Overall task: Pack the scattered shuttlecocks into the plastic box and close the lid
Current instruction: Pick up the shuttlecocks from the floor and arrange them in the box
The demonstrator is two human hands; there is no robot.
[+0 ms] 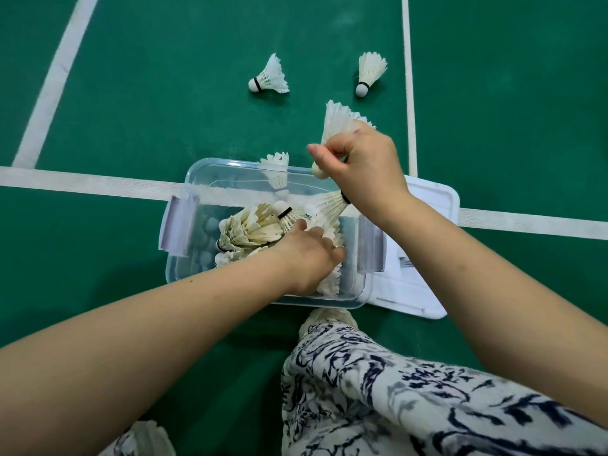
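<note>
Head view: right hand (365,159) pinches a shuttlecock (335,126) cork-down over the plastic box (197,179), ready to drop; left hand (309,255) presses the packed pile flat, its grip unclear. Two shuttlecocks (271,77) lie beyond on the floor; lid (437,195) waits beside.

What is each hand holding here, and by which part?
Right hand: a shuttlecock, near its cork. Left hand: among shuttlecocks in the box; grip unclear.

Plastic box (179,269) open on top; far-left half free, near-right half blocked by heaped shuttlecocks (253,230) and left hand (312,255). Right hand (368,166) hangs over far-right corner. Lid (437,199) blocks floor just right of box. Green floor (164,93) beyond open, bar two loose shuttlecocks (271,75).
</note>
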